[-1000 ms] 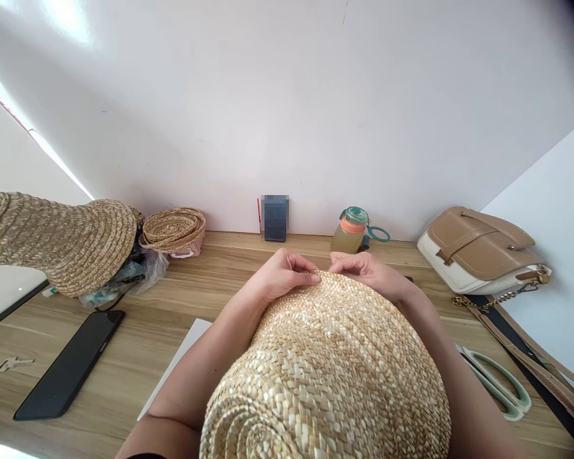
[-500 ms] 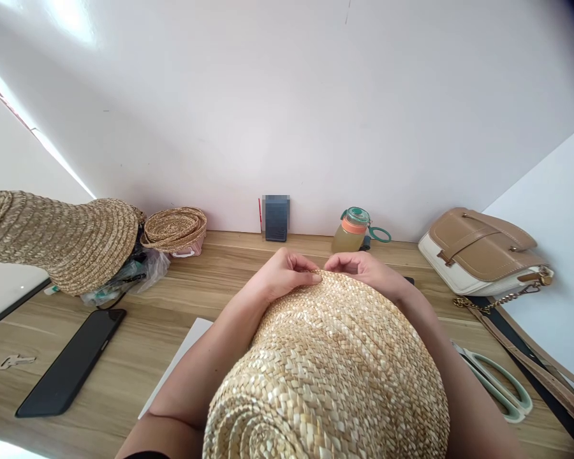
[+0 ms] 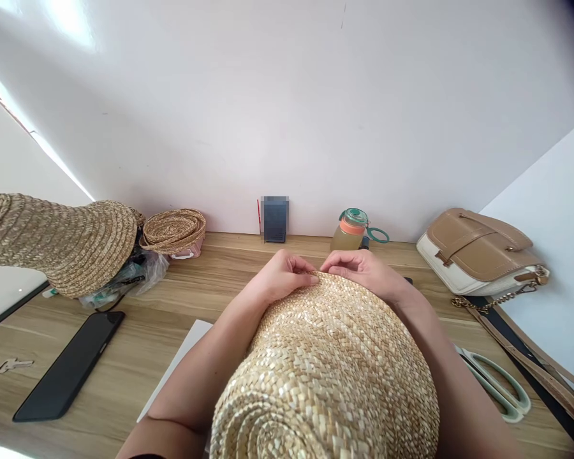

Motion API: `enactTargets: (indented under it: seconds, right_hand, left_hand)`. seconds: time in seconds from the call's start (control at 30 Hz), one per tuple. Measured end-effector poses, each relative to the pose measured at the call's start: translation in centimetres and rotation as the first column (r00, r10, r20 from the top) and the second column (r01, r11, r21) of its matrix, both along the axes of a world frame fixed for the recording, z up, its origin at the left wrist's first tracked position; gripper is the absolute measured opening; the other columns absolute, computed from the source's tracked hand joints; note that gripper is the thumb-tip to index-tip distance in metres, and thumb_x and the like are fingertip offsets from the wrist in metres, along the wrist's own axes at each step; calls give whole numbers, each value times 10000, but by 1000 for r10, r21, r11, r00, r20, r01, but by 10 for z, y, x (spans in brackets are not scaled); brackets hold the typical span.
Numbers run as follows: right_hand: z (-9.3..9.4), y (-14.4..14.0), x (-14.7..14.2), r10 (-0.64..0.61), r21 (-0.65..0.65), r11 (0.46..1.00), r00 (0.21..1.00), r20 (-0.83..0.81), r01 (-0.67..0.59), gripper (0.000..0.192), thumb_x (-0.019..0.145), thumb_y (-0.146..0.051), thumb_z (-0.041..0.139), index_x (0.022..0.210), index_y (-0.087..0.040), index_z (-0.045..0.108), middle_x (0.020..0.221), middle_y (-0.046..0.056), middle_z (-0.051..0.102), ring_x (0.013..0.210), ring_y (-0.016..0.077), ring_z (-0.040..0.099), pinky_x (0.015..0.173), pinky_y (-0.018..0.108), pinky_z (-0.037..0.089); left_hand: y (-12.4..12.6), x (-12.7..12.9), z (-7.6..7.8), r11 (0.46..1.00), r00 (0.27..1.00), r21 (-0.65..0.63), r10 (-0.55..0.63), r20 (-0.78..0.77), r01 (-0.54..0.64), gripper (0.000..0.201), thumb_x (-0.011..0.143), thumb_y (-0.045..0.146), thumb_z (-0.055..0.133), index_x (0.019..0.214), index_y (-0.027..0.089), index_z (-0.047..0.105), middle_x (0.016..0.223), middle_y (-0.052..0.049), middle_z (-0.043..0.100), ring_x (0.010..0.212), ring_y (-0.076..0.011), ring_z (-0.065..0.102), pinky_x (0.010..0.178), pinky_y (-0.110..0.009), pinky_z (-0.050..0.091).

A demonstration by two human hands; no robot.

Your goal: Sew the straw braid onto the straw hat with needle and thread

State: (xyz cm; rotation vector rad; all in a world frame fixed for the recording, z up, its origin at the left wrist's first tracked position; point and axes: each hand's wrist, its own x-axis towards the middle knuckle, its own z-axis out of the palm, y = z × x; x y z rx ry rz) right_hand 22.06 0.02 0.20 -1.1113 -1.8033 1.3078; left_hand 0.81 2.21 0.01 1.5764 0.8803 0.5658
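Observation:
A woven straw hat (image 3: 335, 357) fills the near middle of the view, its coiled crown toward me and its far edge over the table. My left hand (image 3: 289, 274) pinches that far edge, thumb on top of the straw. Close beside it, my right hand (image 3: 356, 266) grips the same edge with bent fingers; its fingertips are partly hidden behind the straw. Whether anything small sits between the fingers cannot be made out. Both forearms run along the two sides of the hat.
Left stand another straw hat (image 3: 62, 239), a coil of straw braid (image 3: 175, 228), a black phone (image 3: 69, 366) and a key (image 3: 14, 364). A drink bottle (image 3: 350, 231) and a dark blue box (image 3: 275, 218) are by the wall. Right lie a handbag (image 3: 483, 245) and scissors (image 3: 500, 386). White paper (image 3: 179, 360) lies under my left arm.
The hat has turned and shifted slightly between my hands. My right hand has moved a little left, its thumb now showing along the edge. My left hand keeps its pinch.

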Motion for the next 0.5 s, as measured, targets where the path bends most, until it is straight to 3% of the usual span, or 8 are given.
enactTargets:
  seconds: [0.1, 0.23, 0.33, 0.5]
  right_hand:
    - [9, -8, 7, -65, 248, 968, 991, 116, 35, 243, 821, -396, 631, 988, -229, 691, 998, 45, 602, 918, 181, 561, 813, 333, 443]
    - [20, -22, -1, -137, 514, 856, 932, 335, -58, 117, 852, -279, 622, 909, -228, 712, 914, 50, 602, 926, 199, 540, 847, 371, 435]
    - [20, -26, -15, -153, 602, 779, 878, 453, -175, 129, 889, -193, 566, 861, -196, 692, 872, 56, 600, 906, 200, 508, 802, 363, 440]
    - [13, -22, -28, -203, 648, 722, 821, 534, -243, 177, 920, -147, 485, 791, -168, 605, 834, 67, 571, 882, 210, 466, 762, 376, 442]
  left_hand:
    - [1, 3, -3, 999, 997, 43, 8, -75, -5, 219, 687, 292, 664, 745, 91, 729, 539, 28, 526, 494, -65, 364, 487, -219, 254]
    - [0, 6, -6, 997, 992, 79, -4, -122, 14, 259, 683, 293, 646, 811, 93, 751, 541, 28, 525, 506, -71, 349, 494, -222, 246]
    - [0, 7, -8, 996, 994, 84, -22, -107, 31, 285, 690, 285, 623, 845, 88, 757, 568, 18, 554, 526, -79, 369, 507, -220, 253]
    - [4, 5, -11, 995, 996, 98, -12, -83, 20, 263, 675, 279, 628, 796, 84, 756, 577, 18, 569, 551, -93, 405, 542, -224, 284]
